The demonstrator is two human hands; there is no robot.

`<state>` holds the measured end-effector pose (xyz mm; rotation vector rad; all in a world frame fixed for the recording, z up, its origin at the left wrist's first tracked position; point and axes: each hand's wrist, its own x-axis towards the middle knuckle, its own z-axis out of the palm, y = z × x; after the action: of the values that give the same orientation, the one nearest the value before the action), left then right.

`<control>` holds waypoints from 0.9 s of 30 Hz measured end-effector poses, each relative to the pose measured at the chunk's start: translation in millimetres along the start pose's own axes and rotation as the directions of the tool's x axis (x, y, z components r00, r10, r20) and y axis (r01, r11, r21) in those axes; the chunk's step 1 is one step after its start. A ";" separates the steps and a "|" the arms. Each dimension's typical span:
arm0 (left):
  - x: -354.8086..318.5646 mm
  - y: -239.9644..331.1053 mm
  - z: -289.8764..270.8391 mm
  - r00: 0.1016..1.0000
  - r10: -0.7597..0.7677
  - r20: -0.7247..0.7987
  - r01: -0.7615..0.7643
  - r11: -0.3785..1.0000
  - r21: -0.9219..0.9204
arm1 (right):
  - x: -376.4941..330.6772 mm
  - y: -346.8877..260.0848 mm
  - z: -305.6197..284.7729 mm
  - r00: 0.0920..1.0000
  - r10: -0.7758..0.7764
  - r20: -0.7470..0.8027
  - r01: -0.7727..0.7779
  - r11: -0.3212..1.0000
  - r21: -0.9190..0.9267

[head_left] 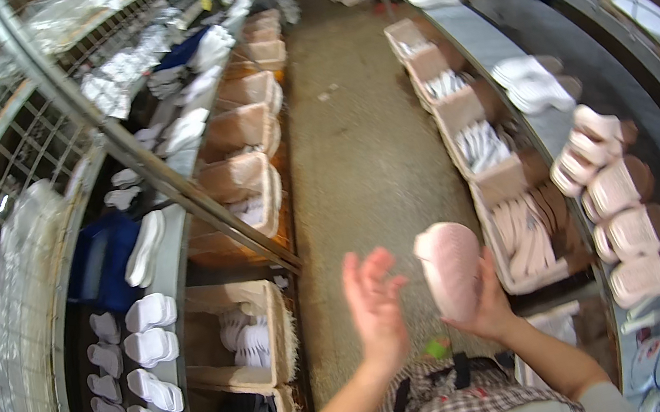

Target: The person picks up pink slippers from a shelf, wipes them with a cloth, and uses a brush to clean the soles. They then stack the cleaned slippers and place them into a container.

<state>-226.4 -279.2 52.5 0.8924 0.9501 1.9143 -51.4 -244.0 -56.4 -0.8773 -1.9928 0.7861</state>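
A bare tan floor (349,114) runs up the center of the frame between two long gray surfaces, one on the left (178,268) and one on the right (486,37). Cloth-lined bins (278,330) stand in rows below both, several holding pale or striped pieces. A checked apron (450,388) covers the person at the bottom edge. Pale pink stacks (630,232) line the right surface at the right of the frame; small white stacks (152,348) sit on the left surface at lower left. Just below and right of center, the person's left hand (378,312) is raised with its fingers (352,281) apart and slightly curled, holding nothing. Near it, the right hand (490,310) has its fingers clamped on a ribbed, rounded, pale pink bundle (451,268), gripping its lower right side. The bundle stands tilted above the floor, between the two hands, and a visible gap separates it from the left fingers.
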 end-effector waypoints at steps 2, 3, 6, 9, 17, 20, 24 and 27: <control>10.1 8.4 -7.9 0.985 0.132 0.115 -0.148 0.978 0.149 | 4.9 4.0 8.5 0.996 -0.088 0.009 0.085 0.979 0.186; 13.2 14.0 -9.8 0.977 0.162 0.136 -0.183 0.970 0.158 | 8.4 6.0 10.7 0.992 -0.123 -0.023 0.124 0.987 0.104; 18.3 31.4 -7.5 0.963 0.237 0.132 -0.262 0.938 0.229 | 9.7 3.8 12.4 0.979 -0.203 -0.020 0.202 0.979 -0.040; 26.3 48.7 5.0 0.863 0.423 0.276 -0.498 0.805 0.322 | 10.2 -1.5 8.9 0.969 -0.246 -0.030 0.238 0.957 -0.166; 46.6 59.9 33.4 0.738 -0.289 0.610 -0.506 0.361 0.784 | -2.3 0.6 -14.5 0.945 -0.319 -0.072 0.308 0.942 -0.137; 52.6 32.2 30.5 0.740 -0.234 0.630 -0.348 0.668 0.657 | -18.9 -0.9 -26.3 0.973 -0.223 -0.061 0.226 0.973 0.039; 56.3 -13.6 39.4 0.853 -0.092 0.514 -0.274 0.759 0.590 | -44.7 -14.3 -44.7 0.996 0.088 0.031 -0.093 0.925 0.368; 47.7 -30.1 57.7 0.856 -0.135 0.499 -0.060 0.933 0.354 | -53.8 -21.5 -61.9 0.998 0.053 -0.016 -0.048 0.973 0.226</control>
<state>-188.3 -209.1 65.0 1.5013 0.9788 1.3605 18.3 -285.9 -32.4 -0.8014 -1.8251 1.0053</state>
